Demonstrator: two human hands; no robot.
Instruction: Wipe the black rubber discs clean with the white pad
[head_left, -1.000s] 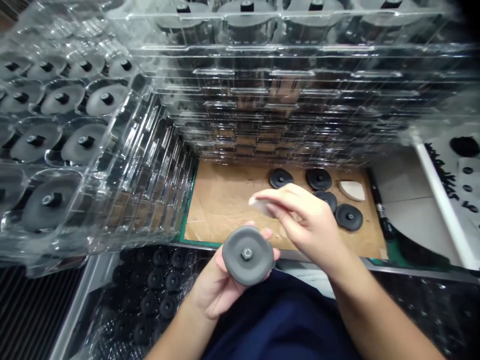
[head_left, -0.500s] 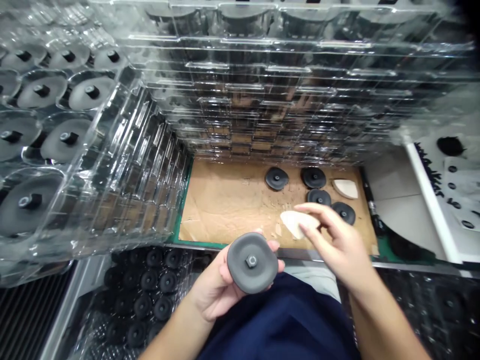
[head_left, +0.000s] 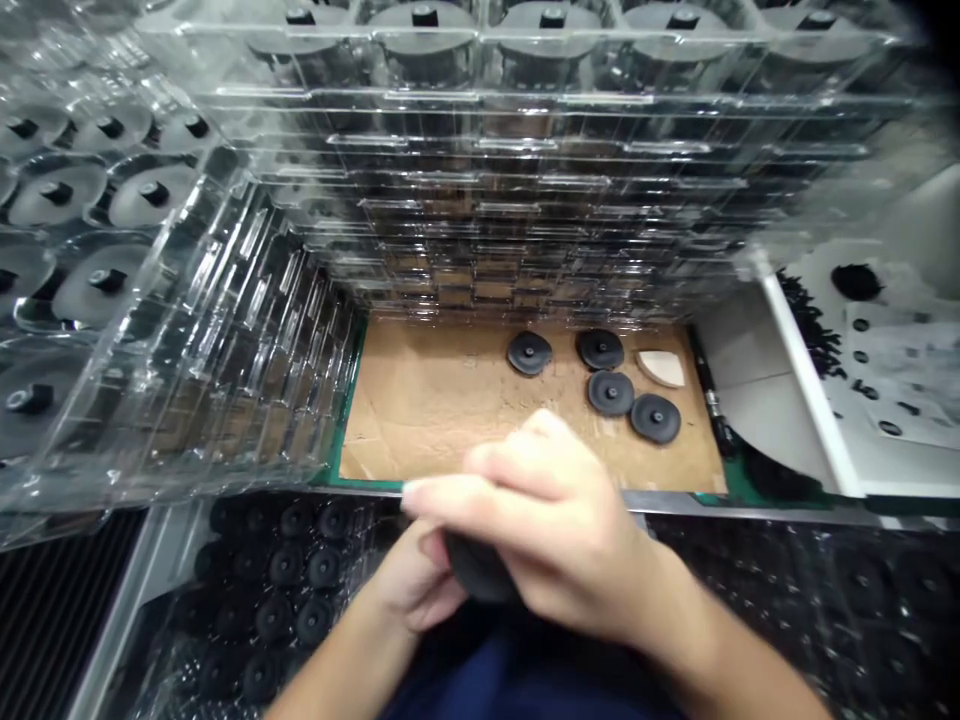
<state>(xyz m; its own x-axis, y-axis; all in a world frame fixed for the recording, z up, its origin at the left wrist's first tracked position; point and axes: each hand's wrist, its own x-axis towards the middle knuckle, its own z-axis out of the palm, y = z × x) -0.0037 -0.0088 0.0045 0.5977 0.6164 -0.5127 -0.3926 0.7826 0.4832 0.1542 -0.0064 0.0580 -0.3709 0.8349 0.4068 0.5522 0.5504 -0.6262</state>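
Note:
My left hand (head_left: 412,583) holds a dark grey rounded-square disc (head_left: 478,570) low in front of my body. My right hand (head_left: 559,510) lies over the top of that disc, fingers bent and somewhat blurred, covering most of it. The thin cream pad that this hand held a moment earlier is hidden beneath the fingers. Beyond the hands, on a sheet of brown cardboard (head_left: 420,400), lie several similar dark discs, one of them a disc (head_left: 529,353) set apart to the left. A second cream pad (head_left: 661,367) rests near the sheet's right end.
Tall stacks of clear plastic trays (head_left: 480,190) wall off the back, and more trays (head_left: 225,290) stand at the left. A white bin (head_left: 806,370) with small black parts is at the right. Trays of dark discs (head_left: 300,565) sit below the bench edge.
My right hand has moved left and down from above the cardboard onto the disc in my left hand. The pad is now out of sight. The view has shifted slightly.

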